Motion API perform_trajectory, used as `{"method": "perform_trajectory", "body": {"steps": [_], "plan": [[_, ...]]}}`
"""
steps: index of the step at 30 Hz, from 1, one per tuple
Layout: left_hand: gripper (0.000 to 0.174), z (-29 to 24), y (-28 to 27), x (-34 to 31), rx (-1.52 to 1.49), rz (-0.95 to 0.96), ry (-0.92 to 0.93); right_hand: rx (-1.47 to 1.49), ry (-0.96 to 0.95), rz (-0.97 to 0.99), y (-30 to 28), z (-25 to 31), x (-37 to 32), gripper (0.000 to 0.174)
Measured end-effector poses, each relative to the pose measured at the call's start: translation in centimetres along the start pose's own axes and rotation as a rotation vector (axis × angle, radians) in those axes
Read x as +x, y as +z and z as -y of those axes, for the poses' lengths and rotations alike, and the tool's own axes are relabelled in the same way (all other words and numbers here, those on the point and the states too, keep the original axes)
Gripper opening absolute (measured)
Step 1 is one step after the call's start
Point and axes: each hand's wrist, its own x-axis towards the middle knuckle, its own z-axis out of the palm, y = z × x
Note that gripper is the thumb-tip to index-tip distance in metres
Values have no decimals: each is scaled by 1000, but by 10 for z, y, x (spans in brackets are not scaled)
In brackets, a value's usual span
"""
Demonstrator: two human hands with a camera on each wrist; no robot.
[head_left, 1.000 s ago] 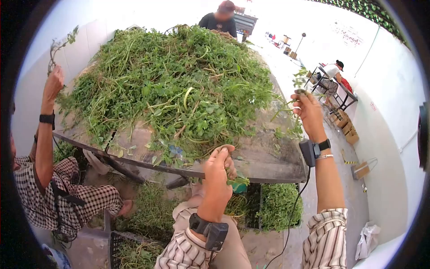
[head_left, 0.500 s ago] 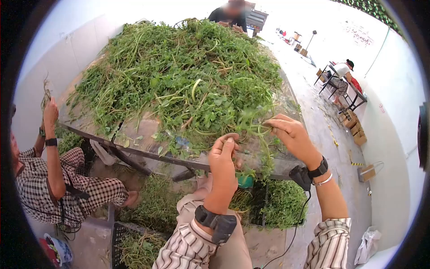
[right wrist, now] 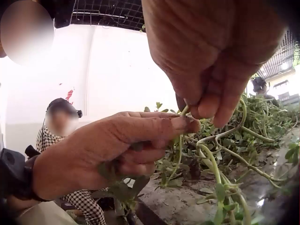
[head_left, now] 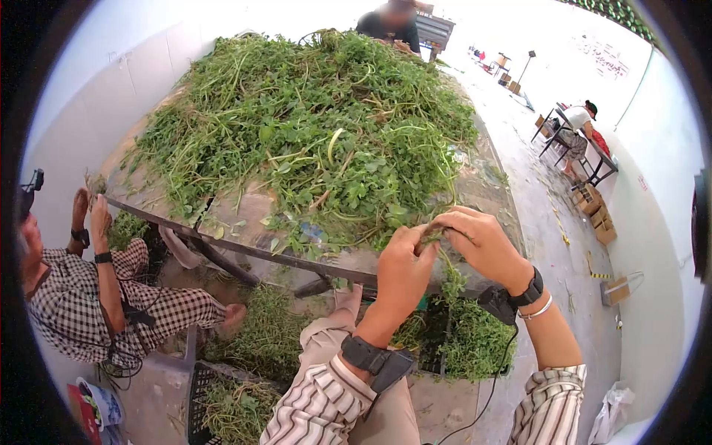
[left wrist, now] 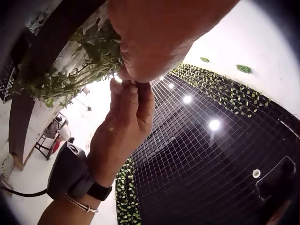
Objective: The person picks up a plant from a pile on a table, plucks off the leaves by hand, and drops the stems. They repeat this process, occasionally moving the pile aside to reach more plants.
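My left hand and right hand meet over the table's near edge, fingertips almost touching. Between them runs a green leafy plant stem, pinched by thumb and fingers of both hands. From the right hand a leafy length dangles past the edge. In the right wrist view a few leaves hang below the left hand. A large heap of such leafy stems covers most of the table just beyond my hands.
Crates of greens stand below the table, one black crate at left and more greens at right. A person in checked clothes sits at left, another at the far side. Cardboard boxes line the right floor.
My right hand has come in from the right with its leafy stem and joined the left hand. The left hand has shifted slightly right. The neighbour at left has lowered their raised hand.
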Motion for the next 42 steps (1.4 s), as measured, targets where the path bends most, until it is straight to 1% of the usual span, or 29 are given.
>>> {"method": "perform_trajectory", "body": {"steps": [2,4,5,7,9,11,12,13,15,16,17,18,19,20,21,23,25,26,27,28,29,30,31,33,34,36,37,41,42], "plan": [[27,8,4,1,12,-6,39,-10,-27,7,1,-2,-1,23],[19,13,7,3,90,-34,139,-28,-60,11,1,-3,-2,21],[19,13,8,3,88,-36,147,-103,-73,12,2,-2,-2,18],[16,7,6,1,68,33,23,-177,-82,11,5,-2,-3,15],[14,7,7,1,82,33,39,-254,-90,-33,10,-3,-3,9],[14,9,8,0,97,33,47,-246,-77,-51,12,-4,-2,8],[12,11,9,2,100,8,93,-239,-67,-71,13,-5,0,7],[11,10,10,4,101,-15,143,-239,-62,-73,13,-7,1,7],[11,5,8,6,54,24,140,-309,-44,-83,14,-18,2,11],[11,2,7,5,6,56,133,-316,-22,-88,8,-30,3,11],[11,0,8,1,-2,85,132,-392,108,-158,-2,-47,4,13],[13,0,8,-3,-26,49,152,-466,236,-225,-12,-60,5,16],[14,1,8,-5,-53,9,170,-473,258,-224,-21,-71,4,16],[14,3,6,-5,-66,26,162,-304,310,-230,-30,-79,2,19],[17,5,3,-1,-128,-11,123,-134,357,-239,-35,-85,-1,23],[19,10,4,4,-200,-37,88,-145,415,-251,-34,-100,-8,26],[23,17,9,7,-368,-135,-14,-153,468,-261,-34,-96,-13,29],[23,19,8,6,-374,-129,-21,-108,440,-349,-34,-92,-17,30],[23,17,5,5,-456,-110,-129,-64,409,-436,-35,-86,-19,31],[24,14,3,5,-538,-91,-238,-71,416,-433,-38,-81,-22,31],[26,7,0,6,-610,-57,-311,-74,432,-501,-40,-76,-24,30],[26,8,0,5,-616,-50,-316,-77,448,-569,-43,-74,-28,30],[25,9,0,5,-644,-70,-342,-84,455,-571,-44,-79,-34,30],[25,14,1,7,-657,-106,-348,-314,514,-412,-46,-94,-44,29],[25,15,1,7,-661,-103,-345,-319,513,-414,-44,-98,-47,29],[25,15,0,6,-753,-115,-372,-84,644,-285,-38,-103,-48,29],[25,15,0,6,-754,-117,-368,-88,644,-317,-32,-109,-49,32],[16,11,9,5,-742,-93,-384,-13,627,-343,-27,-117,-48,30],[15,9,12,4,-706,-103,-380,167,727,-330,-30,-105,-44,25]]}}
